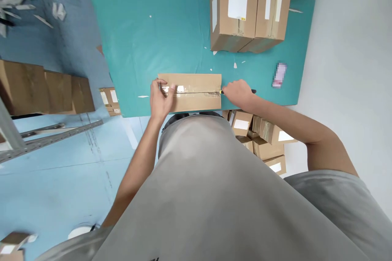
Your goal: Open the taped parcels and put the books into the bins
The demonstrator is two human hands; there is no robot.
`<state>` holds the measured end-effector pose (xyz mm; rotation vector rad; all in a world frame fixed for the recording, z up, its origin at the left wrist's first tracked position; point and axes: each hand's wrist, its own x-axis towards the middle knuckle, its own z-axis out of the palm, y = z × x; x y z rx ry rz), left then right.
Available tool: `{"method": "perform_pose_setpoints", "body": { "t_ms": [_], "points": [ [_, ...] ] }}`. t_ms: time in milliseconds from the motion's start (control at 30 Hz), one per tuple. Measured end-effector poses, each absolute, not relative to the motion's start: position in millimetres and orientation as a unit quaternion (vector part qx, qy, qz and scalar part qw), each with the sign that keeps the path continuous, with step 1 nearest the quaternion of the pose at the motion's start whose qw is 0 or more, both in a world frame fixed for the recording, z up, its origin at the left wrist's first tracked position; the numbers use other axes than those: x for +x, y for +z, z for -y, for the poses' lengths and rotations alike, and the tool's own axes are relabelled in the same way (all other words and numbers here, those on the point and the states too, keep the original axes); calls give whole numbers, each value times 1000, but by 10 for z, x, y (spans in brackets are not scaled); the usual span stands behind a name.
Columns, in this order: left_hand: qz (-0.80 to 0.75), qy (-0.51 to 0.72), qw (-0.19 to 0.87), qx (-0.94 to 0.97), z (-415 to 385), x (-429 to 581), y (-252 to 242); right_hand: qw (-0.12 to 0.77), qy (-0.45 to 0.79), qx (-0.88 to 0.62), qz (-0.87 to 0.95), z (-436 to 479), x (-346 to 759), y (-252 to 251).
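Observation:
A small cardboard box [196, 81] lies near the front edge of the green table, with clear tape along its middle seam. My left hand [161, 98] grips the box's left end, thumb on the top face and fingers by the far left corner. At the opposite end, my right hand [238, 92] is closed around a utility knife [254, 91] with a dark handle and a yellow part near the tip. The knife's tip meets the right end of the seam, where the tape looks cut or wrinkled; the blade itself is too small to make out.
Two large labelled cartons [235, 28] stand side by side at the back right of the table [147, 36]. A blurred pinkish item [279, 75] lies to the right. Below the edge is a pile of small boxes [266, 147]. More cartons [58, 91] and a metal frame [45, 140] are at left.

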<state>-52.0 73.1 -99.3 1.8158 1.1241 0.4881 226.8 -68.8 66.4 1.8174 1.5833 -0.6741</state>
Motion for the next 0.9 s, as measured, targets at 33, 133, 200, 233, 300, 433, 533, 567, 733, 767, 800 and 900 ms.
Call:
{"method": "perform_pose_setpoints", "body": {
  "t_ms": [33, 133, 200, 233, 300, 433, 533, 567, 733, 767, 800, 900],
  "points": [
    [-486, 216, 427, 731, -672, -418, -985, 310, -254, 685, -608, 697, 2295, 653],
    [-532, 241, 360, 727, -538, -189, -975, 307, -255, 671, -624, 765, 2428, 613],
    [-539, 237, 348, 730, -496, -127, -973, 306, -260, 667, -628, 829, 2544, 572],
    [-542, 233, 347, 729, -488, -120, -971, 303, -262, 666, -629, 859, 2601, 550],
    [-548, 227, 350, 725, -491, -133, -971, 288, -267, 663, -637, 911, 2701, 510],
    [-553, 224, 349, 723, -518, -165, -1000, 269, -287, 659, -641, 987, 2807, 484],
    [-553, 228, 335, 728, -526, -161, -1044, 272, -289, 670, -628, 1053, 2836, 494],
    [-552, 229, 332, 730, -531, -165, -1058, 269, -287, 675, -624, 1083, 2853, 492],
    [-550, 234, 328, 731, -683, -362, -1105, 133, -318, 709, -615, 1308, 3076, 279],
    [-552, 235, 326, 730, -742, -438, -1114, 72, -342, 727, -591, 1353, 3111, 176],
    [-554, 236, 324, 729, -806, -520, -1123, 4, -369, 752, -546, 1389, 3120, 52],
    [-554, 248, 321, 727, -989, -750, -1161, -196, -435, 812, -338, 1398, 2913, -366]
  ]
}}
